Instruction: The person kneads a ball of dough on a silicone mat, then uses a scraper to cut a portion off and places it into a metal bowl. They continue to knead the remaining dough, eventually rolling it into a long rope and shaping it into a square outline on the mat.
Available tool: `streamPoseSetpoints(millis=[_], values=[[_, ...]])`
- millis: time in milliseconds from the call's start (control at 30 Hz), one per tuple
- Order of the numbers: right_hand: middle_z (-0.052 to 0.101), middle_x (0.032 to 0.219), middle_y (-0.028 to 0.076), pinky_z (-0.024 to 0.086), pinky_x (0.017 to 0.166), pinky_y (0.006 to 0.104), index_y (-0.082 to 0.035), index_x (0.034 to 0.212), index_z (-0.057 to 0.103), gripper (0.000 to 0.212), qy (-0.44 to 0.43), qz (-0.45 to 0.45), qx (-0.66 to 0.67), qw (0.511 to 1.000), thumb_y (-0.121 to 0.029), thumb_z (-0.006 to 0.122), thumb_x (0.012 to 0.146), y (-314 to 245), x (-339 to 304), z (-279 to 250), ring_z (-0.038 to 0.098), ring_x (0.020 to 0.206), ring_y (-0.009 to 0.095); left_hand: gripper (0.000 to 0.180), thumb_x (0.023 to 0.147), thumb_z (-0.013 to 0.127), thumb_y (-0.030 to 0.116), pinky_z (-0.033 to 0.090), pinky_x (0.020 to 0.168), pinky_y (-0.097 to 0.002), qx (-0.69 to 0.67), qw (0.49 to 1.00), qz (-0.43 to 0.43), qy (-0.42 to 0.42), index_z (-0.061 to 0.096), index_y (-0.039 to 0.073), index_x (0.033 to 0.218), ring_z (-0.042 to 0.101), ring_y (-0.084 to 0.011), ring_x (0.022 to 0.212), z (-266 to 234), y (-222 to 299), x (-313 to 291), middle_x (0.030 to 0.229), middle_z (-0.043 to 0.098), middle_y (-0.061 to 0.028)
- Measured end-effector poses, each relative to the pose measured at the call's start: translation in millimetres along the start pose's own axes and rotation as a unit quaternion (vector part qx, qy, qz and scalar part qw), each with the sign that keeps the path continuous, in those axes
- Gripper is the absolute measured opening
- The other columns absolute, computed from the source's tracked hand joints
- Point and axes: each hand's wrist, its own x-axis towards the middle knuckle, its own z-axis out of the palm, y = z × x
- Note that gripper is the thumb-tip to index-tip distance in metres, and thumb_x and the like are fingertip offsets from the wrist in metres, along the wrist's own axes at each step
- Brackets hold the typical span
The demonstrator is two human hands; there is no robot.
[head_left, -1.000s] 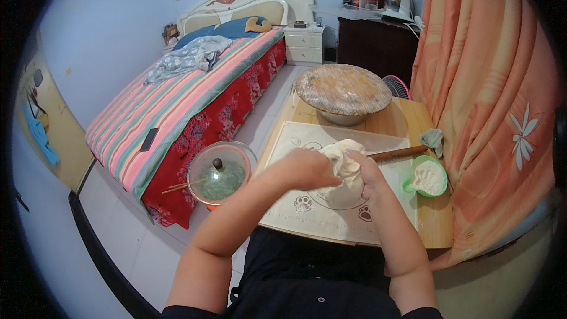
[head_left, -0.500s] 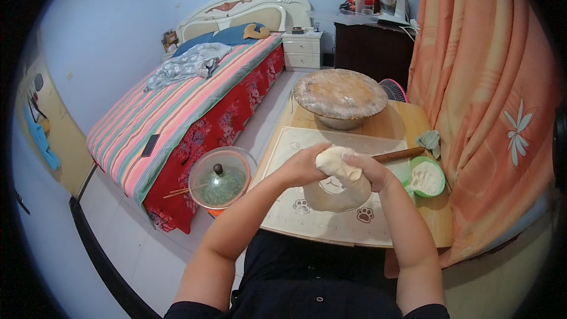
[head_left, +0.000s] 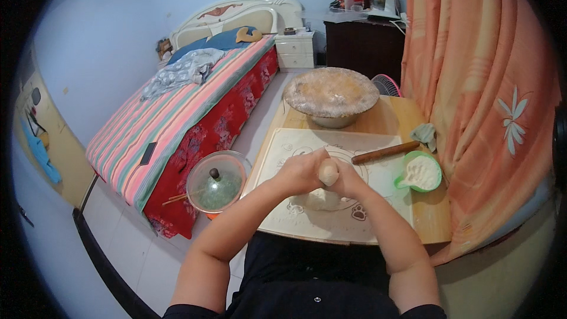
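Note:
Both hands are wrapped round a lump of pale dough [head_left: 328, 173], whose rounded end pokes up between them. My left hand [head_left: 300, 172] presses on its left side, and my right hand [head_left: 347, 183] closes round its right side. Below the hands, more dough [head_left: 322, 199] shows just above or on the cream baking mat [head_left: 271, 201] with paw prints; whether it is one piece with the held lump is hard to see. Beyond my right hand lies a wooden rolling pin [head_left: 385, 152]. A green scoop [head_left: 420, 171] full of white flour stands to its right.
A large floury-topped bowl [head_left: 332, 93] stands at the back of the wooden table [head_left: 434, 218]. A crumpled cloth [head_left: 424, 136] lies by the orange curtain [head_left: 472, 82]. Left of the table are a glass-lidded pot [head_left: 216, 182], chopsticks [head_left: 175, 199] and a striped bed [head_left: 153, 124].
The dough, earlier stretched and hanging down between my hands, is now squeezed into a compact lump. My hands have drawn together and moved slightly left. The view has shifted a little.

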Motion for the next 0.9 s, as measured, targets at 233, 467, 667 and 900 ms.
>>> streamPoseSetpoints(millis=[233, 467, 667, 900], values=[[0.063, 0.093, 0.015, 0.049, 0.078, 0.0447, -0.011, 0.091, 0.062, 0.020, 0.095, -0.070, -0.182, 0.976, -0.019, 0.066, 0.073, -8.8, 15.5, -15.7, 0.061, 0.091, 0.037, 0.078, 0.075, 0.074, 0.021, 0.044, 0.095, -0.0362, -0.077, 0.995, 0.021, -0.063, 0.034, 0.009, 0.141, 0.056, -0.0300, 0.112, -9.3, -45.9, -4.4, 0.126, 0.053, -0.0167], [0.060, 0.092, 0.011, 0.049, 0.076, 0.0442, -0.012, 0.091, 0.059, 0.024, 0.077, -0.133, -0.253, 0.955, -0.018, 0.069, 0.071, -50.0, 17.6, -12.7, 0.059, 0.092, 0.034, 0.075, 0.080, 0.072, 0.029, 0.048, 0.087, -0.0386, -0.439, 0.895, -0.039, -0.074, 0.034, 0.003, 0.139, 0.061, -0.0232, 0.096, 12.4, -39.9, -1.9, 0.114, 0.061, -0.0122], [0.057, 0.095, 0.008, 0.050, 0.075, 0.0418, -0.014, 0.089, 0.059, 0.032, 0.114, -0.210, -0.445, 0.863, -0.018, 0.077, 0.063, -9.1, 29.3, -21.7, 0.059, 0.096, 0.030, 0.040, 0.077, 0.070, 0.029, 0.050, 0.073, -0.0339, -0.136, 0.984, -0.088, -0.077, 0.064, 0.002, 0.106, 0.064, -0.0184, 0.079, 5.6, -22.6, -2.6, 0.088, 0.067, -0.0091], [0.056, 0.113, 0.005, 0.046, 0.090, 0.0338, -0.011, 0.121, 0.053, 0.065, 0.045, -0.068, 0.142, 0.986, -0.019, 0.084, 0.065, 33.9, 27.4, -22.0, 0.057, 0.105, 0.022, 0.039, 0.077, 0.066, 0.024, 0.051, 0.075, -0.0321, -0.527, 0.845, -0.077, 0.036, 0.063, 0.001, 0.108, 0.064, -0.0179, 0.083, 4.6, -39.2, 6.5, 0.096, 0.066, -0.0082]])
